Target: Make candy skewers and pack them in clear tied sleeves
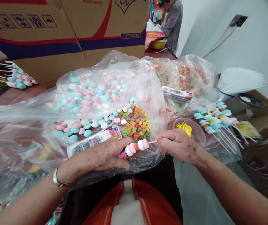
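Note:
My left hand (pixel 101 156) is closed around the lower candies of a skewer (pixel 135 147) threaded with pink, white and orange candy pieces. My right hand (pixel 176 142) pinches the thin white stick at the skewer's other end. Both hands hover over a clear plastic bag (pixel 106 93) full of pink, blue and white candies, with a patch of small coloured ring candies (pixel 135 122) just beyond my fingers. A silver bracelet sits on my left wrist.
Finished candy skewers (pixel 215 120) lie at the right beside a small clear bowl (pixel 198 132) with yellow twist ties. More skewers (pixel 18 79) lie far left. Large cardboard boxes (pixel 66 31) stand behind. White sticks (pixel 240 79) sit far right. Another person (pixel 172 20) stands at the back.

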Available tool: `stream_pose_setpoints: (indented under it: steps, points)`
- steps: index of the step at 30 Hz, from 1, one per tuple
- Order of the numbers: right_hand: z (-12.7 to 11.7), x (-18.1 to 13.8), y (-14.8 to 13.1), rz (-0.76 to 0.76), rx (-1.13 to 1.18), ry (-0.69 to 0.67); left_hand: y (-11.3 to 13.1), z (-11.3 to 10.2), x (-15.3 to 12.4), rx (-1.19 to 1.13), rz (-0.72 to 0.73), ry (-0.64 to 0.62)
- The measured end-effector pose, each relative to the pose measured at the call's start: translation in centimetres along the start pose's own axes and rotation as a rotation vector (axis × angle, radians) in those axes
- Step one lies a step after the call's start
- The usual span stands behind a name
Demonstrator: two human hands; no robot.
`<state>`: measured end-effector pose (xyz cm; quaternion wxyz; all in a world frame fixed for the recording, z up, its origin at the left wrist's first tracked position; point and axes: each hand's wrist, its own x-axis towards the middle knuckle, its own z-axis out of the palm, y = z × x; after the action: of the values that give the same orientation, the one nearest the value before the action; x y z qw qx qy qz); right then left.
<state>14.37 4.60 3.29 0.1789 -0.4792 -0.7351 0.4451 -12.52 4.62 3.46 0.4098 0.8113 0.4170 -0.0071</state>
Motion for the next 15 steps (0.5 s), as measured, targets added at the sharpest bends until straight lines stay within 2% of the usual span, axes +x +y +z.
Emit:
stream_pose_setpoints:
  steps: [1, 3, 5, 8, 10, 15]
  points:
    - [0.1, 0.0, 0.1, -0.022, -0.03, 0.011, -0.1, 0.0, 0.0, -0.003, -0.006, 0.008]
    - [0.4, 0.0, 0.1, -0.162, -0.156, 0.072, -0.2, 0.0, 0.0, -0.047, -0.022, 0.013]
    - [0.5, 0.0, 0.2, -0.396, -0.309, 0.129, -0.3, -0.1, 0.0, -0.132, -0.023, 0.004]
    - [0.5, -0.1, 0.3, -0.686, -0.437, 0.119, 0.0, -0.2, 0.1, -0.235, 0.024, 0.014]
    - [0.5, -0.2, 0.2, -0.746, -0.473, 0.085, 0.4, 0.0, 0.1, -0.22, 0.047, 0.013]
    - [2.3, 0.2, -0.2, -0.7, -0.576, 0.086, 1.2, 1.1, 0.8, -0.09, 0.075, 0.006]
